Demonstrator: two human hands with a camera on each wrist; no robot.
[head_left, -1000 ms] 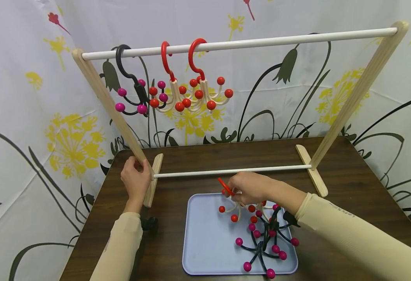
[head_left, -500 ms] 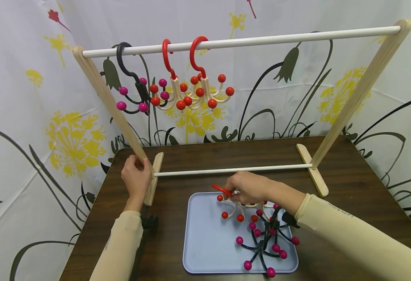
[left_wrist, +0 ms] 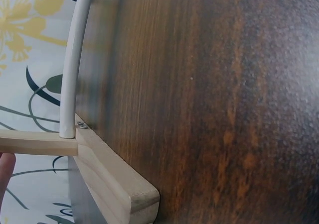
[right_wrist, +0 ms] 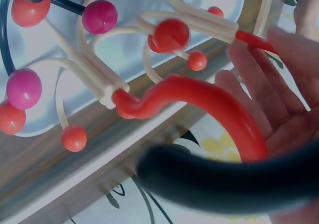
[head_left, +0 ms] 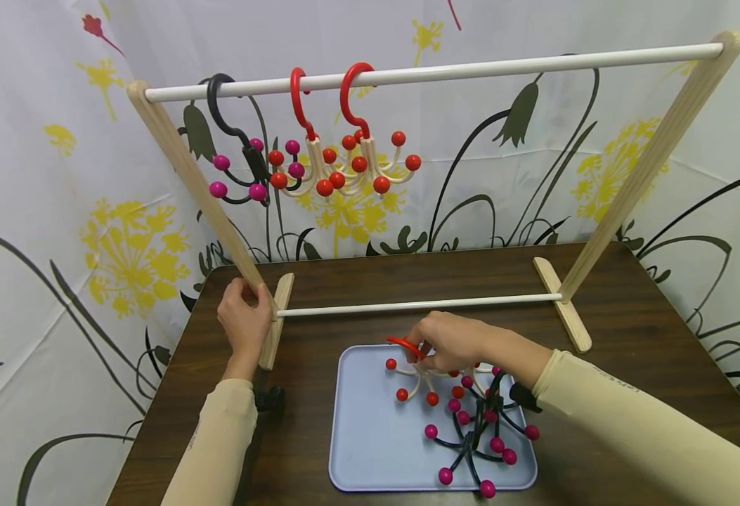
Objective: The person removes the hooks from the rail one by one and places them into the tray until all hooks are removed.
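Observation:
My left hand (head_left: 245, 320) pinches the slanted left post (head_left: 214, 218) of a wooden rack, low down near its foot. One fingertip (left_wrist: 6, 169) shows against that post in the left wrist view. Over the back of a pale blue tray (head_left: 363, 443), my right hand (head_left: 452, 341) holds a multi-arm hanger by its red hook (head_left: 401, 342). Its cream arms with red balls (head_left: 433, 399) spread beneath my fingers. In the right wrist view, fingers and thumb meet at the red neck (right_wrist: 251, 39). A second red-hooked hanger (right_wrist: 199, 92) lies closer to that camera.
Black hangers with magenta balls (head_left: 469, 443) lie tangled at the tray's right side. From the rack's white top rail (head_left: 471, 70) hang one black hanger (head_left: 224, 116) and two red-hooked hangers (head_left: 352, 102). A lower white rail (head_left: 407, 307) runs behind the tray.
The held hanger has turned in my right hand: its red hook lies flatter and its balls have shifted slightly left. My left hand stays on the post.

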